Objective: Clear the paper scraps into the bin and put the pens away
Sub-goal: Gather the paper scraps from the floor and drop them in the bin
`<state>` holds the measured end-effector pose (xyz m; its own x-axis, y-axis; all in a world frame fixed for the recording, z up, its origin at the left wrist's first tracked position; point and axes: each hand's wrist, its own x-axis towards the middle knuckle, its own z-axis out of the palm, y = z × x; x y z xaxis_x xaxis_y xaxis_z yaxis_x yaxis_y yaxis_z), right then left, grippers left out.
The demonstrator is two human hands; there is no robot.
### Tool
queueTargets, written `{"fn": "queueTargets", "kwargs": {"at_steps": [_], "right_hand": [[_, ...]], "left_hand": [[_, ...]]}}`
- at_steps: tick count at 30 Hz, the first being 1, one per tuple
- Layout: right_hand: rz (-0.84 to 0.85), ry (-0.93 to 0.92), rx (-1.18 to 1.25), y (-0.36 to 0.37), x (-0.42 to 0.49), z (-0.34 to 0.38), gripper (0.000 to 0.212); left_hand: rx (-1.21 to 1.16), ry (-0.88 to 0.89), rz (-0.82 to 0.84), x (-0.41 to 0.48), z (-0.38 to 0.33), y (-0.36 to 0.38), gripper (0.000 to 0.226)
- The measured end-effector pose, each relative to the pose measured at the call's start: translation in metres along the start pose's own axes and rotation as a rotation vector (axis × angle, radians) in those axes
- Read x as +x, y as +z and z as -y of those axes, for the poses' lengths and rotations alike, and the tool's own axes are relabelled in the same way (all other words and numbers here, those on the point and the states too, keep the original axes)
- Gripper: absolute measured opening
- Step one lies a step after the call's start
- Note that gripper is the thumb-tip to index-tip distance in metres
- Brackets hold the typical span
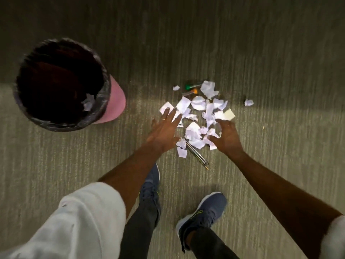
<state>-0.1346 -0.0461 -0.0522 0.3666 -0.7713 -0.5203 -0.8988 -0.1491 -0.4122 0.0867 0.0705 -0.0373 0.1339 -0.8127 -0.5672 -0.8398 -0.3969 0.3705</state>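
Note:
A heap of white paper scraps (197, 116) lies on the carpet in front of me. My left hand (165, 128) reaches over its left edge, fingers spread and holding nothing. My right hand (226, 136) curls its fingers against the heap's right side, touching scraps. Two dark pens (197, 156) lie side by side, poking out from under the near scraps. A green-capped marker (189, 86) and an orange-capped marker (192, 92) lie at the far edge. The pink bin (115, 103) with a black liner stands at the left, one scrap (88, 104) inside.
Stray scraps lie apart from the heap: one at the far right (248, 102) and a small one near the markers (176, 88). My two blue shoes (202, 212) stand just behind the heap. Ribbed grey-green carpet (280, 165) surrounds everything.

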Motion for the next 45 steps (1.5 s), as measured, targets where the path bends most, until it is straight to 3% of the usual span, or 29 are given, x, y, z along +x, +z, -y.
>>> {"fn": "queueTargets", "kwargs": {"at_steps": [4,9,13,16,22,26,31,34,45], "right_hand": [[0.131,0.036,-0.087,0.033,0.010,-0.047,0.090],[0.228,-0.209,-0.376,0.085,0.032,-0.068,0.098],[0.224,-0.336,-0.557,0.114,0.052,-0.070,0.122],[0.218,-0.411,-0.602,0.126,0.065,-0.070,0.115],[0.142,-0.520,-0.675,0.132,0.065,-0.064,0.081],[0.158,-0.511,-0.610,0.132,0.062,-0.060,0.073],[0.045,-0.486,-0.451,0.122,0.058,-0.057,0.053],[-0.001,-0.438,-0.358,0.110,0.058,-0.049,0.046],[-0.123,-0.261,-0.104,0.050,0.045,-0.016,0.051]], "left_hand": [[0.025,-0.023,0.081,0.046,-0.004,0.057,0.098],[0.139,-0.157,0.006,0.098,0.007,0.098,0.087],[0.125,-0.195,-0.056,0.129,0.022,0.116,0.098],[0.068,-0.161,-0.061,0.145,0.038,0.125,0.103],[0.215,-0.141,-0.098,0.136,0.032,0.121,0.078],[0.270,-0.077,-0.141,0.130,0.033,0.114,0.080],[0.095,-0.074,-0.214,0.139,0.041,0.117,0.038],[0.024,-0.079,-0.234,0.141,0.046,0.114,0.029],[-0.441,-0.259,-0.373,0.095,0.017,0.057,0.014]]}}
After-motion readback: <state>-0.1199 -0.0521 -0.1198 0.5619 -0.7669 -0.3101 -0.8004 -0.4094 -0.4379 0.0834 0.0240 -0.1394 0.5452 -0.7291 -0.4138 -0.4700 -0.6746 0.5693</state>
